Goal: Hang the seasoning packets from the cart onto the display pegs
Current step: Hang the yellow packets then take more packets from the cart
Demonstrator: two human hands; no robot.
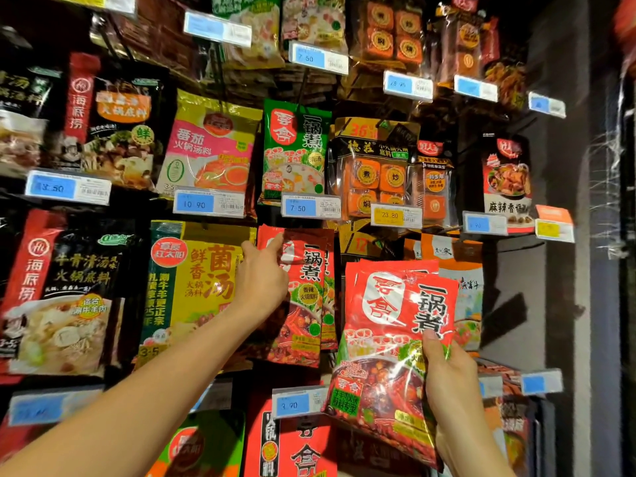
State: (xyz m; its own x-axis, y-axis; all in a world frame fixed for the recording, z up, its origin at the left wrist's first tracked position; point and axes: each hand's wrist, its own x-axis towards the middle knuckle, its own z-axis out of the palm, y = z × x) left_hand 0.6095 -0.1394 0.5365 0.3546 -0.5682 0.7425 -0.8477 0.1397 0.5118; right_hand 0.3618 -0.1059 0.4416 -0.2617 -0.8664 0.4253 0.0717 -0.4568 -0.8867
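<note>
Display wall (pixel 509 304), middle section. The left hand (pixel 263 280) reaches up to the hanging red packets (pixel 306 304), which sit in the centre column directly beneath the 7.50 price tag (pixel 298 207). Its thumb lies on the front of the foremost packet at the upper left corner. The fingers curl round the packet's left edge, pinching it.

The right hand (pixel 447 376) is lower and towards the wall's right side. It grips a stack of red packets (pixel 389 339) of the same design by the lower right edge, thumb pressed on the front and fingers behind. The stack is tilted, fanned at its top, and held in front of the rack, just right of the hanging ones.

A yellow packet (pixel 196 287) hangs immediately left of the left hand. A green packet (pixel 296 149) hangs in the row above. A 3.90 price tag (pixel 296 402) sits below the hanging red packets.
</note>
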